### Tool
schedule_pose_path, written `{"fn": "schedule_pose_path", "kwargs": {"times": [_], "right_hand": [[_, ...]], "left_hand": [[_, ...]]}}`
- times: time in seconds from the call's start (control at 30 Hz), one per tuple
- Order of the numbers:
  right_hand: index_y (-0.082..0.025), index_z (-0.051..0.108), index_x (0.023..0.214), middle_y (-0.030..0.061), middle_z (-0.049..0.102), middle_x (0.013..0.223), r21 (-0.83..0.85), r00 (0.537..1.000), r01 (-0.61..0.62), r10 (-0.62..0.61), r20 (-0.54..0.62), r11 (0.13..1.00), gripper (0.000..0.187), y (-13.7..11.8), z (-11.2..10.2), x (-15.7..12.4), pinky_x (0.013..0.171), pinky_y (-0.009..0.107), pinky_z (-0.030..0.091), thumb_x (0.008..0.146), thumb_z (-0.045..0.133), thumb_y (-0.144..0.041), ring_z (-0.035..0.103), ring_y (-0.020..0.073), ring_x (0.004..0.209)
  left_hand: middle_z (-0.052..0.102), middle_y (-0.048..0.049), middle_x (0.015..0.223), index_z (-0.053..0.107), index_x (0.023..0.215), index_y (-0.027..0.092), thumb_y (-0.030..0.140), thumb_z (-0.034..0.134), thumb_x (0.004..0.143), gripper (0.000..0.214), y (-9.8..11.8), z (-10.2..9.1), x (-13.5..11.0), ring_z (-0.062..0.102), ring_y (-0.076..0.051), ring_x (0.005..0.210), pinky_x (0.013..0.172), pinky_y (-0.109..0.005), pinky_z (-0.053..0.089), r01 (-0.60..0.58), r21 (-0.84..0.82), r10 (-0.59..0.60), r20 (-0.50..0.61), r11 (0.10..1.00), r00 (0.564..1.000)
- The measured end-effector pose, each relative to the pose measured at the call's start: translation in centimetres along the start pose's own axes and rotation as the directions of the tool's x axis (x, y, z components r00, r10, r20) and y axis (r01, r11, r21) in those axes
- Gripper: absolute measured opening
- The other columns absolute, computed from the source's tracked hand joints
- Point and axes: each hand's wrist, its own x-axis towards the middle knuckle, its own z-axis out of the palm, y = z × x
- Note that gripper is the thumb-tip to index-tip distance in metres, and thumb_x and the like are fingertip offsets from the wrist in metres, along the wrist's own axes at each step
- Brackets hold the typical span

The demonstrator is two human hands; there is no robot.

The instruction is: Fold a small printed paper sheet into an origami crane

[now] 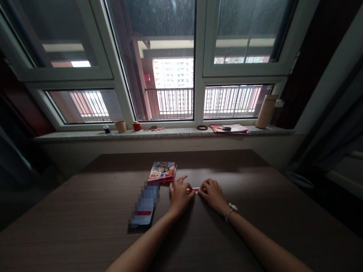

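Note:
Between my hands is a small narrow piece of folded paper (pixel 196 190), white with some red, low on the table. My left hand (pixel 180 195) pinches its left end with thumb and index finger, the other fingers lifted. At the right end, the fingers of my right hand (pixel 213 194) are closed on the paper, and a bracelet circles that wrist. Fingertips cover both ends of the piece. Just beyond my left hand lies a stack of printed leaflets (pixel 162 171). A phone (pixel 146 206), partly pixelated, rests left of my left forearm.
The brown table (pixel 85 200) reaches toward a stone windowsill (pixel 178 130). On the sill stand a paper cup (pixel 120 126), a red jar (pixel 136 125), a dark ring (pixel 202 127), scissors (pixel 226 129) on red-and-white papers (pixel 236 128), and a tan bottle (pixel 266 112).

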Motion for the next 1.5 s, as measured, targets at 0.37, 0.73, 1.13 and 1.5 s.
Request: {"fn": "schedule_pose_path", "kwargs": {"times": [0.37,0.73,1.13,1.5], "right_hand": [[-0.030,0.067,0.092,0.0032,0.057,0.100,0.026,1.000,0.004,-0.004,-0.003,1.000,0.016,-0.3,-0.5,-0.2,0.095,0.037,0.033,0.086,0.056,-0.040,0.049,0.0212,0.101],[-0.029,0.067,0.088,0.0033,0.056,0.098,0.078,0.999,-0.041,0.039,0.022,0.996,0.018,-0.7,-0.9,0.0,0.091,0.035,0.035,0.083,0.059,-0.045,0.049,0.0215,0.100],[-0.030,0.068,0.085,0.0036,0.057,0.098,0.112,0.998,-0.069,0.068,0.008,0.991,0.019,-0.7,-0.7,0.0,0.092,0.036,0.035,0.081,0.061,-0.047,0.050,0.0223,0.100],[-0.031,0.071,0.084,0.0028,0.058,0.097,0.158,0.993,-0.116,0.110,0.044,0.981,0.013,-0.4,-0.7,0.4,0.091,0.035,0.036,0.076,0.068,-0.041,0.050,0.0225,0.100]], "left_hand": [[0.048,0.0034,0.140,0.074,0.081,0.034,0.035,0.068,0.077,0.008,-0.4,-0.2,0.2,0.037,-0.028,0.127,0.106,-0.052,0.023,0.014,-0.010,-0.013,0.061,1.000,0.998],[0.048,0.0033,0.141,0.074,0.083,0.034,0.040,0.069,0.076,0.011,-0.5,-0.3,0.5,0.037,-0.028,0.127,0.106,-0.051,0.024,0.024,-0.006,-0.023,0.088,1.000,0.996],[0.049,0.0017,0.140,0.074,0.086,0.036,0.049,0.069,0.074,0.018,-1.1,-0.7,1.2,0.038,-0.029,0.129,0.106,-0.053,0.024,0.011,-0.004,-0.010,0.183,1.000,0.983],[0.048,0.0003,0.140,0.069,0.093,0.036,0.042,0.063,0.079,0.016,-1.1,-0.5,1.1,0.035,-0.029,0.131,0.106,-0.057,0.022,-0.013,0.013,0.010,0.224,1.000,0.974]]}}
